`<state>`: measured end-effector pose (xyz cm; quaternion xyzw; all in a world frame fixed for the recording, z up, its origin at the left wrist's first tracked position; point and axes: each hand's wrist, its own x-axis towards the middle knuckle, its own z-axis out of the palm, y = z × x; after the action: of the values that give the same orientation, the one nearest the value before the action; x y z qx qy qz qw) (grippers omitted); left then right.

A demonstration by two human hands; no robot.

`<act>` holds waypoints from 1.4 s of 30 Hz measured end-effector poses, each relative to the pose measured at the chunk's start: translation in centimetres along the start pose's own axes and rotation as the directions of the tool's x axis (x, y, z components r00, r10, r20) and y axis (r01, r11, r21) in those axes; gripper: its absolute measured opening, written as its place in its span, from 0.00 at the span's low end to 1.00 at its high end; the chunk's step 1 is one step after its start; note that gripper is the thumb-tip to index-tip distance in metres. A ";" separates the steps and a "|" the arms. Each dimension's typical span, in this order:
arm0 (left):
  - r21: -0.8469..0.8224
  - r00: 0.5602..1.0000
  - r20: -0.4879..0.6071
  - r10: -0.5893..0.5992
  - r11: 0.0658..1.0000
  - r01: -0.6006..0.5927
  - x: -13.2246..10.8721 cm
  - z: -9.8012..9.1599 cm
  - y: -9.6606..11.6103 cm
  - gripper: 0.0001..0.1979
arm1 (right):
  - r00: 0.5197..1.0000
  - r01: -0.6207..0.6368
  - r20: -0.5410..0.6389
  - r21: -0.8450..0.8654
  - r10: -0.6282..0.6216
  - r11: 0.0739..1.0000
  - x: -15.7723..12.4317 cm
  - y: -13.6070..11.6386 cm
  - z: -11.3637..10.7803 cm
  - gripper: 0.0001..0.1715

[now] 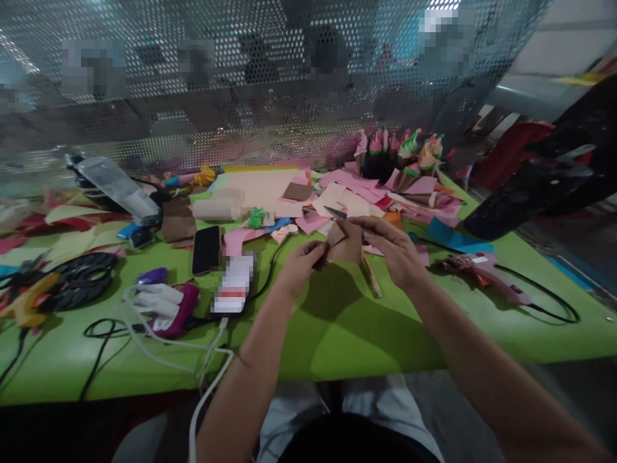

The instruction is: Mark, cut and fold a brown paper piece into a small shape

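Over the near middle of the green table, my left hand (pixel 303 262) pinches the left edge of a small brown sheet piece (pixel 348 249). One corner of that piece is folded over; whether it is paper or foam I cannot tell. At its right edge, my right hand (pixel 393 247) grips the same piece with the fingers close together. A pencil (pixel 371 276) lies on the table beneath, between my two hands. Behind the brown piece are pink and cream sheet scraps (pixel 332 199) and another brown piece (pixel 297 191).
Right of my hands lies a pink glue gun (pixel 496 278) with a black cord. To the left are a phone with a lit screen (pixel 234 283), a dark phone (pixel 206 249), and a magenta power strip (pixel 178 312) with white cables. Ice-cream-cone crafts (pixel 409 151) stand at the back.
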<state>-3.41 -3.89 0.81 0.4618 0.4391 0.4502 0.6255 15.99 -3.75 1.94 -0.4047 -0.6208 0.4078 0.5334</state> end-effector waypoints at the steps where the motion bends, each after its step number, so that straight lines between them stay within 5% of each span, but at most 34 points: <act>1: -0.030 1.000 -0.030 -0.004 1.000 0.004 0.1 -0.1 -0.1 0.20 | 0.999 0.033 0.021 -0.049 -0.032 0.998 0.0 0.1 -0.1 0.17; 4: -0.098 0.996 -0.079 -0.035 0.995 0.027 0.3 -0.1 -0.5 0.21 | 0.984 0.169 0.087 -0.215 -0.154 0.962 -0.1 0.1 0.1 0.21; 7: -0.084 0.997 -0.063 -0.033 0.996 0.028 0.3 0.1 -0.8 0.21 | 0.974 0.217 0.116 -0.257 -0.193 0.942 -0.3 0.0 0.5 0.12; 10: 0.009 0.999 -0.003 0.032 0.999 -0.032 0.2 0.3 -1.0 0.20 | 0.984 0.173 0.069 -0.236 -0.162 0.956 -0.2 0.2 0.8 0.02; 14: 0.125 0.994 0.062 0.089 0.987 -0.096 0.3 0.6 -1.1 0.21 | 0.994 0.076 -0.065 -0.203 -0.091 0.976 0.2 1.2 0.8 0.09; 23: 0.325 0.976 0.020 0.215 0.922 -0.210 0.0 1.6 -1.6 0.15 | 0.973 -0.033 -0.232 -0.127 0.003 0.991 0.1 1.7 1.3 0.11; 35: 0.675 0.910 0.156 0.384 0.631 -0.382 -0.7 2.0 -1.3 0.20 | 0.963 -0.053 -0.271 -0.137 0.014 0.989 -0.1 1.2 1.4 0.10; 42: 0.573 0.938 0.090 0.334 0.753 -0.323 -0.3 1.9 -1.4 0.15 | 0.968 -0.106 -0.228 -0.004 0.102 0.994 0.1 1.7 1.3 0.14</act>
<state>-1.46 -4.73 -0.16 0.6957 0.4727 0.4016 0.3623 14.82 -3.19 0.30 -0.4850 -0.5369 0.3812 0.5755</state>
